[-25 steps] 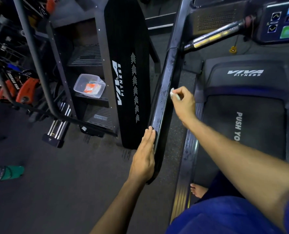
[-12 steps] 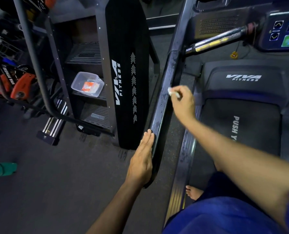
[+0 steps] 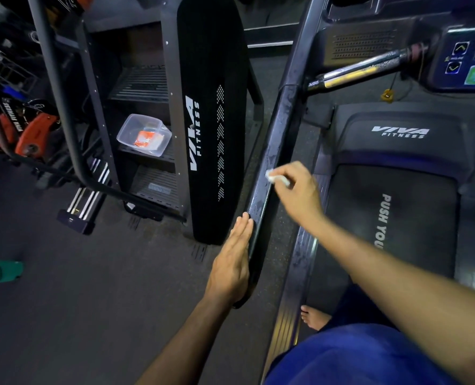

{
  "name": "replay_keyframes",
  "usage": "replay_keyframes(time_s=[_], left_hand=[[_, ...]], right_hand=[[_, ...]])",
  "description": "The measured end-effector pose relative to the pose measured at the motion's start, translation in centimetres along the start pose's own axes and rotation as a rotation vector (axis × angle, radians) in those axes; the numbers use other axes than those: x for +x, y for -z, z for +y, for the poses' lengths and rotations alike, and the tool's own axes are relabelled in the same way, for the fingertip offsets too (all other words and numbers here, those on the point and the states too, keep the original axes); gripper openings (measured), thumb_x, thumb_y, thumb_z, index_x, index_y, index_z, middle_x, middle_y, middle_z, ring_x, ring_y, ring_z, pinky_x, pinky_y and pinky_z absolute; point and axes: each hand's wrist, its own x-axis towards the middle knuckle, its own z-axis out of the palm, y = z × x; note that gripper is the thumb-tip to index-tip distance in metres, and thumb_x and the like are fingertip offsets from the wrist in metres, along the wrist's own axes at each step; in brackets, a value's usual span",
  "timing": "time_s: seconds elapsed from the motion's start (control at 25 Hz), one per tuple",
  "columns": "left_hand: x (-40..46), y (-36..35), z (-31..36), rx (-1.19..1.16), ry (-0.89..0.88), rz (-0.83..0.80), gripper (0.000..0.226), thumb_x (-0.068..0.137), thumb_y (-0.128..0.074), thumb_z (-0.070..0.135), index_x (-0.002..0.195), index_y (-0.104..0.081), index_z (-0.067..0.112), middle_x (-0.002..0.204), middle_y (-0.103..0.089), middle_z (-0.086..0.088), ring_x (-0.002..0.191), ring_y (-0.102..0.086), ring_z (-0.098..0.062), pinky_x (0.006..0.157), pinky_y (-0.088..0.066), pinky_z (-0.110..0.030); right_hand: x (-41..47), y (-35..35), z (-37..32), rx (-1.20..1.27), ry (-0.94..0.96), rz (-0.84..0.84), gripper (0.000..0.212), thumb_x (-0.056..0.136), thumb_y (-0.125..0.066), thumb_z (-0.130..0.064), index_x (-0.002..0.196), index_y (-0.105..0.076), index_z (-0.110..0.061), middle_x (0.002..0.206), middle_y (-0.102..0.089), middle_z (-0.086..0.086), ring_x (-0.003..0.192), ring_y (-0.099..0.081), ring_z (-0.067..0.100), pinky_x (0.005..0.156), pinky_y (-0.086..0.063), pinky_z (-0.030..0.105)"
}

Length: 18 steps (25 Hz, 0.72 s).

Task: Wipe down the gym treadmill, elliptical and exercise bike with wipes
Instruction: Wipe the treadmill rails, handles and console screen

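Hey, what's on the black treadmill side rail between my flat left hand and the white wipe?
Only bare, damp-looking black rail between left hand and white wipe, per the head view.

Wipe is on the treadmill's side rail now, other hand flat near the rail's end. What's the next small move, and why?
Probably slide the wipe along the side rail toward the left hand. The right hand pinches it against the rail's mid stretch, and the rail above already looks streaked wet, while the part by the flat left hand looks less wet.
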Motion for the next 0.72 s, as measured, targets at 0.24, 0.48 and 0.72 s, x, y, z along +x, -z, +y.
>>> replay_keyframes(time_s=[0.24, 0.48, 0.72], left_hand=[[-0.3, 0.1, 0.3, 0.001, -0.003, 0.015, 0.063, 0.101, -0.039, -0.009, 0.158, -0.032, 0.016, 0.167, -0.020, 0.009, 0.154, -0.015, -0.003, 0.125, -0.014, -0.021], [-0.4, 0.2, 0.5, -0.062, 0.014, 0.022, 0.062, 0.102, -0.038, -0.011, 0.158, -0.034, 0.016, 0.166, -0.024, 0.008, 0.154, -0.017, -0.003, 0.125, -0.017, -0.022], [-0.4, 0.4, 0.7, -0.085, 0.002, 0.027, 0.059, 0.102, -0.038, -0.011, 0.156, -0.037, 0.011, 0.166, -0.027, 0.001, 0.154, -0.019, -0.005, 0.124, -0.017, -0.022]], right_hand=[[-9.7, -0.4, 0.9, 0.158, -0.206, -0.113, 0.017, 0.090, -0.068, -0.004, 0.094, -0.075, -0.018, 0.097, -0.069, -0.009, 0.090, -0.067, 0.004, 0.078, -0.051, 0.016], [-7.8, 1.4, 6.2, 0.111, -0.392, 0.019, 0.014, 0.089, -0.070, -0.007, 0.095, -0.074, -0.020, 0.097, -0.073, -0.007, 0.089, -0.067, 0.005, 0.085, -0.057, 0.033], [-9.1, -3.3, 3.7, 0.079, -0.391, -0.043, 0.019, 0.088, -0.068, -0.003, 0.087, -0.065, -0.022, 0.088, -0.068, -0.006, 0.076, -0.060, -0.002, 0.065, -0.041, 0.008]])
